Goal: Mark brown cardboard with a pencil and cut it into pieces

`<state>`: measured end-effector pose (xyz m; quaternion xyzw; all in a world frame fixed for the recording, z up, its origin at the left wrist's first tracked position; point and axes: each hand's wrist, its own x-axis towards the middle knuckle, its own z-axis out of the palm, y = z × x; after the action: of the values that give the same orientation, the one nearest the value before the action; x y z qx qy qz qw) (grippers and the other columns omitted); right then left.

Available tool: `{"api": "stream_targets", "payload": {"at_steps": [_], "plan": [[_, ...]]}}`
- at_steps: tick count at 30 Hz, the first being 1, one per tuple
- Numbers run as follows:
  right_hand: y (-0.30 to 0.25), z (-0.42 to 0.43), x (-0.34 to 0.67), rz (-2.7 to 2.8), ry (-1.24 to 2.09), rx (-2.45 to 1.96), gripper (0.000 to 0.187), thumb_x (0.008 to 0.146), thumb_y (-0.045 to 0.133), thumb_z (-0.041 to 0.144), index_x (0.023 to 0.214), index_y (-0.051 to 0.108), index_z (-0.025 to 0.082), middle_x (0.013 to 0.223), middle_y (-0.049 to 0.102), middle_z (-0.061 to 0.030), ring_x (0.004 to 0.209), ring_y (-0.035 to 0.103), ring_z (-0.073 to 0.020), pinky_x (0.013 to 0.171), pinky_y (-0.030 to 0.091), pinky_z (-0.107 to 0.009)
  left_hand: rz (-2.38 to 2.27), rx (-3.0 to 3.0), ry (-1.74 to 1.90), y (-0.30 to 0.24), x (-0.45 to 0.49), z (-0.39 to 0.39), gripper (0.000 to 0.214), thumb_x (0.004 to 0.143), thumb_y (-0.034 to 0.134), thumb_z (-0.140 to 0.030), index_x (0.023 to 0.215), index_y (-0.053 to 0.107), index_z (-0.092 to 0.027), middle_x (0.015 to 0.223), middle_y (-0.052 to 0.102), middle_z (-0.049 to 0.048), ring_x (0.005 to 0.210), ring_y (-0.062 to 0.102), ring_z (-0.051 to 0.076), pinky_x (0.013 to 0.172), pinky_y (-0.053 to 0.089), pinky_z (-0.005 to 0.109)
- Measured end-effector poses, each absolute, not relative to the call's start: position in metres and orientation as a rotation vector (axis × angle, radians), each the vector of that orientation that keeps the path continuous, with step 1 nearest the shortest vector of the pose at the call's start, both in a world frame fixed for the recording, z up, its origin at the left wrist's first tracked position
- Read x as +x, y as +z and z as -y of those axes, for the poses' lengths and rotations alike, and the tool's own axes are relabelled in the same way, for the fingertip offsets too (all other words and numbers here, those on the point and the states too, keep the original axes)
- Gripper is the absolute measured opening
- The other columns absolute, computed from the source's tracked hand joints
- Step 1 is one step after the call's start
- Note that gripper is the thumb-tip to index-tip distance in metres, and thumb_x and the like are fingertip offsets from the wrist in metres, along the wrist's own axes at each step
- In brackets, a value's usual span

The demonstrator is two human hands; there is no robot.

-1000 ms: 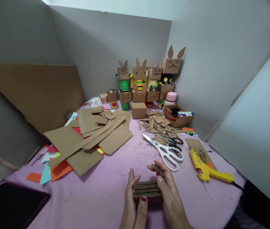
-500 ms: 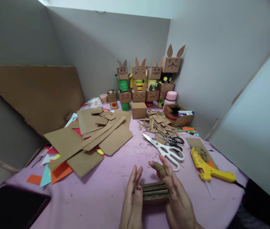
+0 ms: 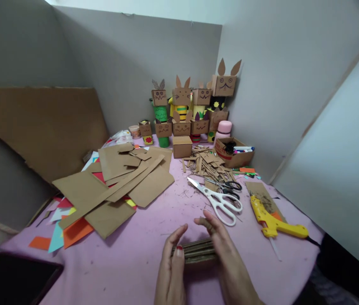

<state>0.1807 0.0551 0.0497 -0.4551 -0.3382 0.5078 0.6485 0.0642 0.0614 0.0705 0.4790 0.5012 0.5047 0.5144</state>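
Between my two hands, low over the front of the table, is a stack of cardboard pieces [image 3: 199, 250] with its layered, corrugated edges facing up. My left hand [image 3: 172, 264] grips the stack's left end, the thumb with a red nail lying along the near edge. Against the right end presses my right hand [image 3: 230, 258], its fingers pointing forward and partly bent; its thumb is hidden. Just beyond my right fingers lie white-handled scissors [image 3: 218, 201], with black-handled scissors [image 3: 232, 186] behind them.
Flat cardboard sheets [image 3: 152, 186] and coloured paper [image 3: 78, 232] spread over the left. Cardboard scraps [image 3: 209, 165] lie near a small box [image 3: 182, 147]. Cardboard animal figures [image 3: 181, 96] stand at the back. A yellow glue gun [image 3: 270, 220] lies right, a dark tablet-like slab [image 3: 17, 277] front left.
The whole scene has shifted slightly left in view. My hands still hold the stack; the left fingers are bent more and the right hand lies closer over the stack's right end.
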Motion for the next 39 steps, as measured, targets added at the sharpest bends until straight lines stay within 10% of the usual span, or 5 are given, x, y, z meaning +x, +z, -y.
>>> {"api": "stream_targets", "payload": {"at_steps": [7, 13, 21, 39], "plan": [[0.058, -0.051, 0.175, 0.875, 1.143, -1.179, 0.038, 0.085, 0.052, 0.051, 0.113, 0.063, 0.028, 0.118, 0.067, -0.003, 0.117, 0.056, -0.0227, 0.098, 0.044, -0.035, -1.047, 0.93, 1.268, 0.047, 0.062, -0.066, 0.041, 0.085, 0.045, -0.053, 0.092, 0.068, -0.02, 0.131, 0.058, 0.0095, 0.125, 0.048, 0.029, 0.105, 0.038, 0.046], [0.054, -0.05, 0.17, 0.823, 1.081, -1.213, 0.043, 0.088, 0.044, 0.056, 0.109, 0.064, 0.024, 0.105, 0.071, -0.0057, 0.103, 0.062, -0.0237, 0.092, 0.048, -0.038, -1.039, 0.785, 1.352, 0.046, 0.066, -0.067, 0.047, 0.088, 0.044, -0.05, 0.124, 0.053, -0.022, 0.14, 0.05, 0.009, 0.132, 0.04, 0.025, 0.112, 0.026, 0.046], [0.051, -0.049, 0.165, 0.814, 1.022, -1.229, 0.045, 0.089, 0.042, 0.054, 0.125, 0.047, 0.028, 0.115, 0.066, -0.0038, 0.112, 0.056, -0.0228, 0.096, 0.042, -0.037, -1.079, 0.93, 1.326, 0.048, 0.065, -0.061, 0.047, 0.091, 0.036, -0.052, 0.105, 0.066, -0.019, 0.126, 0.062, 0.0089, 0.128, 0.045, 0.026, 0.112, 0.025, 0.046], [0.043, -0.057, 0.165, 0.906, 0.951, -1.287, 0.043, 0.089, 0.036, 0.051, 0.096, 0.067, 0.023, 0.107, 0.069, -0.0052, 0.111, 0.056, -0.0251, 0.1, 0.036, -0.038, -0.969, 0.889, 1.177, 0.031, 0.055, -0.074, 0.071, 0.083, 0.034, -0.069, 0.137, 0.046, -0.025, 0.143, 0.048, 0.005, 0.138, 0.031, 0.029, 0.114, 0.021, 0.048]]}}
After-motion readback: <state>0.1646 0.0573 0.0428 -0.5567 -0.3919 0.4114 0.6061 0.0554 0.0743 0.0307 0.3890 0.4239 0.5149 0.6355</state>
